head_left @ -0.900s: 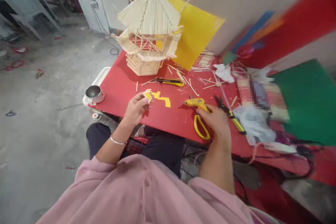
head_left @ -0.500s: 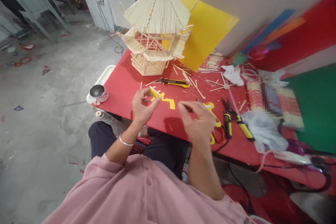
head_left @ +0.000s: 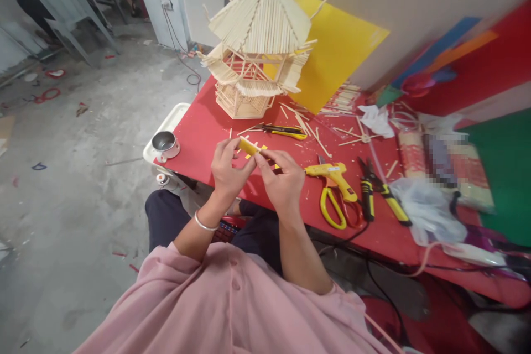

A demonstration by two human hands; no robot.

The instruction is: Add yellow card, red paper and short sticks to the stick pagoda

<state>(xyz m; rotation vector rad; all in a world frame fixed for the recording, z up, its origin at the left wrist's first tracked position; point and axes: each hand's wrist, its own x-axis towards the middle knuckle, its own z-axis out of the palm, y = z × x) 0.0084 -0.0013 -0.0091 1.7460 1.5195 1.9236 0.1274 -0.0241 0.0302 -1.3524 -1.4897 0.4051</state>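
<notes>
A small yellow piece with a pale wooden edge [head_left: 249, 146] is held up over the front of the red table [head_left: 194, 144]. My left hand [head_left: 230, 168] pinches its left end between thumb and fingers. At its right end my right hand [head_left: 282, 177] has its thumb and forefinger closed on the edge. Yellow scraps on the table are partly hidden behind my hands. Behind them lies a yellow-and-black cutter knife [head_left: 286, 131], and further back stands a stick model pavilion [head_left: 261, 27].
To the right are a yellow glue gun [head_left: 342, 177], scissors [head_left: 332, 210], black-and-yellow pliers [head_left: 390, 202] and a plastic bag [head_left: 427, 210]. A metal cup [head_left: 165, 145] sits at the left corner. Loose sticks [head_left: 317, 138] lie behind the hands.
My right hand has moved left, away from the glue gun and scissors, and has met the yellow piece. My left hand still holds it. The view has shifted slightly.
</notes>
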